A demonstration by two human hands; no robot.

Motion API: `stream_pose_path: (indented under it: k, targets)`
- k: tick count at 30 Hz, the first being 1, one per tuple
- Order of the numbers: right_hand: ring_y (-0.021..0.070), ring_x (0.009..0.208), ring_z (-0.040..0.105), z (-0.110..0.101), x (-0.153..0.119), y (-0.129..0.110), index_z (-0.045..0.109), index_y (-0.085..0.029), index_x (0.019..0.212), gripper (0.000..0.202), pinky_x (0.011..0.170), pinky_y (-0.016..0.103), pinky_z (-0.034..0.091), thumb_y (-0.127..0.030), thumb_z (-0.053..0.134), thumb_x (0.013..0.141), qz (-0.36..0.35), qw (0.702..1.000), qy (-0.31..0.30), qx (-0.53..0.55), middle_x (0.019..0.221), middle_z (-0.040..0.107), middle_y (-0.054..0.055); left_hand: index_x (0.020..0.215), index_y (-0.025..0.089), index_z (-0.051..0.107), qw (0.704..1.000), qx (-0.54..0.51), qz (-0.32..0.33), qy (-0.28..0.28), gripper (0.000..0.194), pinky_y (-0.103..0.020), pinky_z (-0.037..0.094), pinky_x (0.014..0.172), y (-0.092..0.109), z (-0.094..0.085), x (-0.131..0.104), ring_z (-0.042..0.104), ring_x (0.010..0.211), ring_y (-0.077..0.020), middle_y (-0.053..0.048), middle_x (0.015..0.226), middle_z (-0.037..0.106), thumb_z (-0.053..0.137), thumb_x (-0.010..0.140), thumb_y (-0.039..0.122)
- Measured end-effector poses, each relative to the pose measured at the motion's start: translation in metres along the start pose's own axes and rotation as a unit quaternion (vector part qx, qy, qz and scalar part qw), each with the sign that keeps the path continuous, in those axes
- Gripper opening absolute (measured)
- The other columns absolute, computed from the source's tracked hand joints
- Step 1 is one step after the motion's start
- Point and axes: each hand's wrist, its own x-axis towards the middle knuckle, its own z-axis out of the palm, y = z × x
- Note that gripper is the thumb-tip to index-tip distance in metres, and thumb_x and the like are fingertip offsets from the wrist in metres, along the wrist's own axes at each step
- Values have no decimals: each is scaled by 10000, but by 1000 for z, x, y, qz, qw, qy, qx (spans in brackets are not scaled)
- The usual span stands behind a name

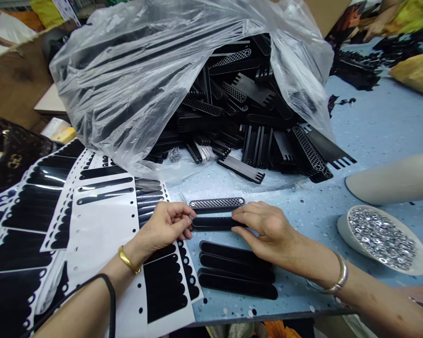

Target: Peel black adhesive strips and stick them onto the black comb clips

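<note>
Both hands are at a black strip-shaped piece (211, 223) on the blue speckled table (369, 131). My left hand (169, 223) has its fingers closed at the left end of the piece. Thumb and fingers of my right hand (258, 225) pinch its right end. Just behind it lies a black piece with a metallic lattice face (217, 203). Nearer the table edge, several smooth black pieces (237, 277) lie in a row. Sheets of black rounded strips (165, 286) spread out under and beside my left arm.
Behind my hands, a large clear plastic bag (134, 80) spills many black slotted parts (264, 141). A white bowl of silvery rings (383, 239) and a pale cylinder (394, 180) stand at the right. A dark patterned bag (14, 155) is at the left. Another person's hand (376, 26) shows far right.
</note>
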Motion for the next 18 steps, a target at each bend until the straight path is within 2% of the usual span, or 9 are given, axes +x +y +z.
stream_pose_path:
  k: [7, 13, 18]
  targets:
    - [211, 736, 666, 0, 1, 1, 656, -166, 805, 97, 679, 327, 497, -117, 589, 855, -12, 1000, -6, -19, 787, 710, 72, 792, 123, 676, 1000, 2, -5, 21, 258, -165, 478, 418, 0, 4, 0, 656, 478, -128, 14, 546, 613, 710, 714, 367]
    - [215, 720, 657, -1, 2, 0, 659, -163, 791, 119, 660, 335, 487, -127, 575, 867, -14, 1000, -9, -17, 768, 702, 72, 757, 132, 671, 999, 16, -1, 37, 202, -157, 455, 399, -1, 9, 0, 638, 445, -121, 21, 514, 608, 724, 711, 322]
    - [212, 708, 646, -4, 2, 1, 673, -157, 825, 58, 670, 341, 497, -130, 627, 849, 10, 1000, -22, 12, 754, 690, 59, 772, 126, 677, 999, 19, 1, 43, 202, -155, 459, 392, -2, 9, 0, 635, 432, -121, 23, 495, 611, 724, 690, 304]
